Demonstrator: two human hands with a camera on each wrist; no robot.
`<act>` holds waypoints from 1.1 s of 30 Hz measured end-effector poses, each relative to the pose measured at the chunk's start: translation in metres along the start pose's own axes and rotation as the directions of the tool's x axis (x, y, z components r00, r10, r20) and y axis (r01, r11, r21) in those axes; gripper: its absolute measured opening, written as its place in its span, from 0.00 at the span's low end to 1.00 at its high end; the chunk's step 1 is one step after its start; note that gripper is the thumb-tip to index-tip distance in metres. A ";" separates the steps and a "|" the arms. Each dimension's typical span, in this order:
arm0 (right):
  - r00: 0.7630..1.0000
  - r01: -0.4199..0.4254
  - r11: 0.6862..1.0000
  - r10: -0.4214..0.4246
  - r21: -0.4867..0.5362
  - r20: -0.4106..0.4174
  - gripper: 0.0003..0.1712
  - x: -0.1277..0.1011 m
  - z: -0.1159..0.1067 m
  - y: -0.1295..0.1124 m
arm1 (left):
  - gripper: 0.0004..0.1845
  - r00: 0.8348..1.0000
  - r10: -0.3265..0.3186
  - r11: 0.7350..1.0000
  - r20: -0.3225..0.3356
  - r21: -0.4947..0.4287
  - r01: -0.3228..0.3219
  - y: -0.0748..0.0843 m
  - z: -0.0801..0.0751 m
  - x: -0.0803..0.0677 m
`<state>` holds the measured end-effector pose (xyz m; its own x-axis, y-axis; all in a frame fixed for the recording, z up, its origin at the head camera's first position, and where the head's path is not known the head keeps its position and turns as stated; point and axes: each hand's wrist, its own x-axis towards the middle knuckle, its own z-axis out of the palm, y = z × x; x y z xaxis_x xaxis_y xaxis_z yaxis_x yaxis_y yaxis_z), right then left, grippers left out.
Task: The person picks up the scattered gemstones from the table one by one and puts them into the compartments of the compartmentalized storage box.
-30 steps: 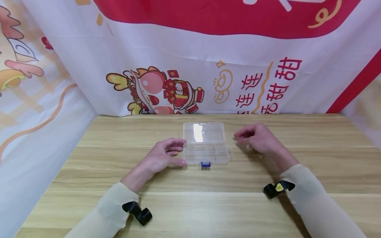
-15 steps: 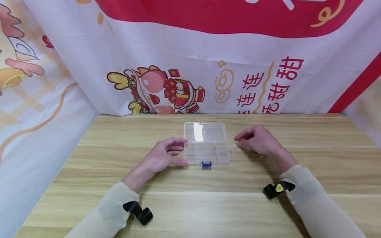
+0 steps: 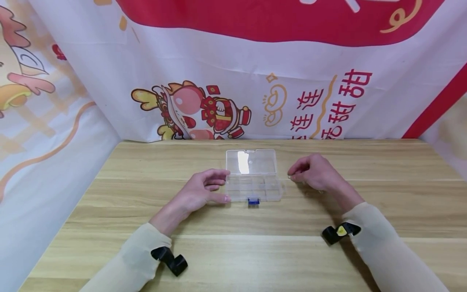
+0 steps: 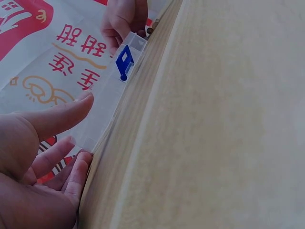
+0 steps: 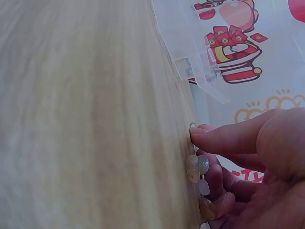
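Note:
A clear plastic compartment box (image 3: 268, 194) lies on the table, its lid (image 3: 260, 162) raised at the back and a blue latch (image 3: 253, 202) at the front. My left hand (image 3: 198, 192) holds the box's left end, thumb at the front corner and fingers at the side. To the right of the box, my right hand (image 3: 317, 174) pinches a small pale pebble (image 5: 192, 127) between thumb and index finger, low over the tabletop. Under its other fingers in the right wrist view lie several smooth pebbles, among them a cream one (image 5: 192, 169) and a brown one (image 5: 208, 208).
The wooden table (image 3: 248, 259) reaches back to a white printed cloth (image 3: 233, 61) hanging behind it. Another cloth (image 3: 47, 170) hangs along the left side. Black mounts sit on both sleeves (image 3: 386, 251).
The right hand's fingertips have closed on a pebble and shifted very slightly. The left hand and the box stay in place.

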<state>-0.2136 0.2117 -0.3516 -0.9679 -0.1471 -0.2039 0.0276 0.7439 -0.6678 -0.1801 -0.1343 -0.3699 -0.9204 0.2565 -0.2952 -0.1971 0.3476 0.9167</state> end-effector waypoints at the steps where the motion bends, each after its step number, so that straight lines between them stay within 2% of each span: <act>1: 1.000 0.001 1.000 -0.001 -0.001 -0.001 0.05 0.000 0.000 0.000 | 0.37 1.000 0.000 1.000 0.000 0.001 0.000 0.000 0.000 0.000; 14: 1.000 0.006 0.999 -0.006 0.034 0.002 0.05 -0.003 0.001 -0.005 | 0.38 1.000 0.003 1.000 0.000 -0.004 -0.003 -0.001 0.000 0.000; 23: 0.999 0.022 0.999 -0.020 0.047 -0.047 0.05 -0.007 0.001 -0.014 | 0.38 1.000 0.001 1.000 0.004 -0.006 -0.001 0.001 0.002 0.001; 33: 0.992 0.093 0.993 -0.087 0.066 -0.092 0.11 -0.010 0.001 -0.025 | 0.38 1.000 0.011 1.000 0.004 0.008 -0.011 0.000 0.000 0.001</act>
<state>-0.2042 0.1939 -0.3335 -0.9856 -0.1503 -0.0779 -0.0463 0.6823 -0.7296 -0.1807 -0.1335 -0.3700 -0.9210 0.2640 -0.2865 -0.1846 0.3519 0.9177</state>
